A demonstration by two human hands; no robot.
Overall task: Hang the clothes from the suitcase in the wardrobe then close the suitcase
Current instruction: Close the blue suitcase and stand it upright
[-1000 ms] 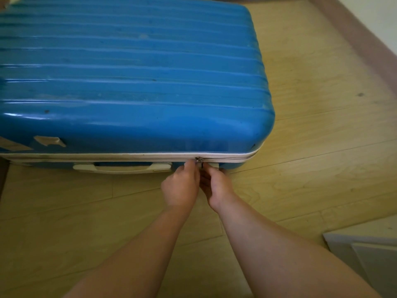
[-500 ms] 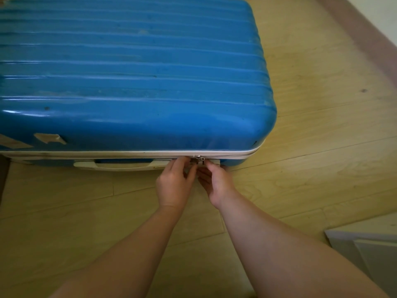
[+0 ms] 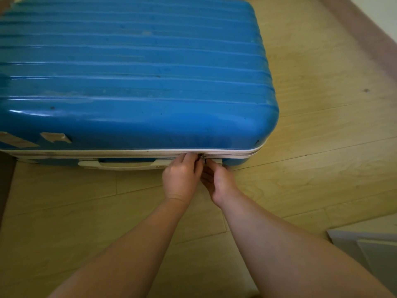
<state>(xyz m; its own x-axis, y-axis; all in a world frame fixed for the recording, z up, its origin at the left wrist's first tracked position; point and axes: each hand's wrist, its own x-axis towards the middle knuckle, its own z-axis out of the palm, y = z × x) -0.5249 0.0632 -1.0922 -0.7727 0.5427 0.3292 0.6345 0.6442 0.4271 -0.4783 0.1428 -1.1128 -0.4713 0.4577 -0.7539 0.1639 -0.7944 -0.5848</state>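
Note:
A blue ribbed hard-shell suitcase (image 3: 133,78) lies flat on the wooden floor with its lid down. A white zip band (image 3: 107,152) runs along its near side, above a white carry handle (image 3: 120,165). The metal zip sliders (image 3: 202,157) sit right of the handle. My left hand (image 3: 181,179) has its fingertips curled at the sliders from the left. My right hand (image 3: 217,182) pinches a zip pull just below them from the right. No clothes or wardrobe are in view.
Light wooden floor (image 3: 322,147) surrounds the case. A brown skirting board (image 3: 365,37) runs along the wall at the upper right. A pale grey panel or door corner (image 3: 369,252) juts in at the lower right. A dark edge shows at the far left.
Both hands stay at the zip sliders. The left hand has crept slightly right and its fingers have closed in on the sliders; the view has shifted a little.

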